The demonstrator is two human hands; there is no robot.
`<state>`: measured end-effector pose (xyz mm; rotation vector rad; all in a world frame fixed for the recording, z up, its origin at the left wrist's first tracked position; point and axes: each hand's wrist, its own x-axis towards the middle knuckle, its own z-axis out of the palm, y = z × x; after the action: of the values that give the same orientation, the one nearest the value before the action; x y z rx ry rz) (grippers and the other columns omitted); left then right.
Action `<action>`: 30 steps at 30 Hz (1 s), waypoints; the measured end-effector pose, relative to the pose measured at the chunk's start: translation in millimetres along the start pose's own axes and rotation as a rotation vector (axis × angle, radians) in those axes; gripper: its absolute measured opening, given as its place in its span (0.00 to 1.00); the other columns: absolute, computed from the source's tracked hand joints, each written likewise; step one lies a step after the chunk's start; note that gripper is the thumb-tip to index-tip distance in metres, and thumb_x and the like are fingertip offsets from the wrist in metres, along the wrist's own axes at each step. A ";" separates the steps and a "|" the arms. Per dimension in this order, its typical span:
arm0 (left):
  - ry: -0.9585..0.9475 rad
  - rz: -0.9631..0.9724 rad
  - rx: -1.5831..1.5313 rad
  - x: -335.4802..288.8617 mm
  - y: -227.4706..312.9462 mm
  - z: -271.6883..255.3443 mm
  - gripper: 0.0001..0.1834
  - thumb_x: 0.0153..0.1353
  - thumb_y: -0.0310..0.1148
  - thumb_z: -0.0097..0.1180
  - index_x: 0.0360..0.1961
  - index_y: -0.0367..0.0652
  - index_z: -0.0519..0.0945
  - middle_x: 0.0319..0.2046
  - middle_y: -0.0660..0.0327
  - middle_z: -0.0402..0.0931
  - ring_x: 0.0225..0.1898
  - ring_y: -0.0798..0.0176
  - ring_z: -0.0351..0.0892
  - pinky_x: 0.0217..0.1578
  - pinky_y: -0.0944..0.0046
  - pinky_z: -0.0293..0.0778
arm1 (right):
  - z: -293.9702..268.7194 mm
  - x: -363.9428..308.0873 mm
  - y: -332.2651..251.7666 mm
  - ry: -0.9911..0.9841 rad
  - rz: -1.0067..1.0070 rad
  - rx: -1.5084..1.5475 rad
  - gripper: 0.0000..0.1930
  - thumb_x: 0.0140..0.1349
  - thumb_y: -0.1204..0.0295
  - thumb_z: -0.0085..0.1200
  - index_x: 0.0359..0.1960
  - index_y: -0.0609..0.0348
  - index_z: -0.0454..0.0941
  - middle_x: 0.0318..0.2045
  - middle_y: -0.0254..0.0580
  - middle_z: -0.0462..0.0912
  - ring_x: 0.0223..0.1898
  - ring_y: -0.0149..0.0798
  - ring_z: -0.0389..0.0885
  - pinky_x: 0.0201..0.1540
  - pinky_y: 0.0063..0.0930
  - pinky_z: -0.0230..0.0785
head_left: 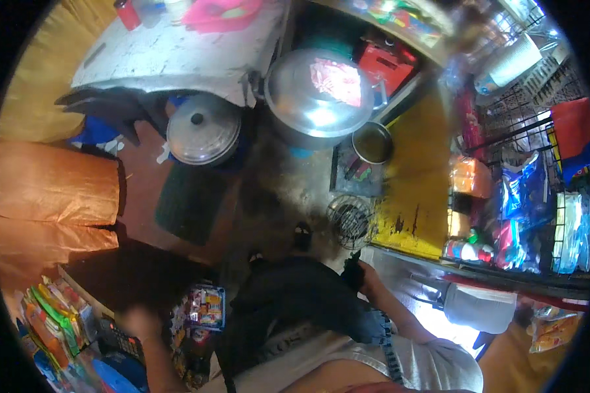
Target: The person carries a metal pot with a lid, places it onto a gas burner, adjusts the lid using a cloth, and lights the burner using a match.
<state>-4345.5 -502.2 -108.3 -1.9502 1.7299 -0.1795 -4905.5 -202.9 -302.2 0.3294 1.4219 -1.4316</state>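
The left hand (136,322) sat low in the view, at about seven o'clock from the picture's middle, blurred and lying over a dark keypad device (119,338); whether its fingers were spread or curled could not be told, though it appeared to touch the device's upper edge. From that hand the device ran toward seven o'clock, its long axis slanting down and left. At nine o'clock of the hand stood a row of bright snack packets (52,314), near but apart; at three o'clock, just beside it, hung a colourful packet strip (206,306).

The right hand (364,274) lay at five o'clock from the picture's middle, closed around a small dark object (353,270) whose kind was too dim to tell. At twelve o'clock of this hand, close by, sat a round wire grill (349,219) on the floor, and beyond it a small pan (372,142) and a large steel pot (318,95). The left hand was plainly the nearer one to the keypad device; the right was well apart from it.
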 end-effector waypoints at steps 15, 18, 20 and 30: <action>0.107 -0.076 0.012 -1.9 6.2 -0.6 0.11 0.52 0.37 0.52 0.36 0.46 0.80 0.40 0.58 0.78 0.50 0.52 0.72 0.58 0.35 0.55 | 54.8 60.4 -123.3 -0.100 0.006 -0.704 0.15 0.59 0.59 0.57 0.35 0.58 0.73 0.27 0.36 0.75 0.29 0.34 0.71 0.31 0.30 0.66; 0.068 -0.095 0.014 1.2 9.3 -3.6 0.12 0.54 0.38 0.53 0.37 0.46 0.80 0.41 0.58 0.77 0.51 0.52 0.72 0.59 0.34 0.53 | 42.4 80.9 -131.9 -0.151 0.059 -0.621 0.16 0.58 0.58 0.58 0.35 0.57 0.74 0.25 0.35 0.74 0.27 0.33 0.70 0.29 0.30 0.66; 0.061 -0.115 0.002 1.7 13.9 -5.6 0.12 0.55 0.38 0.53 0.38 0.46 0.79 0.42 0.57 0.77 0.51 0.52 0.71 0.59 0.34 0.53 | 33.7 98.4 -134.7 -0.099 0.080 -0.694 0.16 0.58 0.56 0.58 0.35 0.57 0.75 0.24 0.35 0.74 0.26 0.33 0.70 0.28 0.29 0.65; 0.122 -0.105 -0.010 0.4 1.4 10.9 0.13 0.53 0.37 0.52 0.38 0.45 0.80 0.41 0.58 0.77 0.52 0.53 0.71 0.61 0.41 0.52 | 98.1 86.7 -159.5 -0.249 0.203 -1.083 0.19 0.59 0.53 0.54 0.34 0.58 0.79 0.27 0.39 0.76 0.28 0.39 0.73 0.32 0.34 0.66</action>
<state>-4342.0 -499.5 -118.4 -2.0777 1.7075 -0.3340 -5022.6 -366.0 -254.5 -0.3761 1.6734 -0.3792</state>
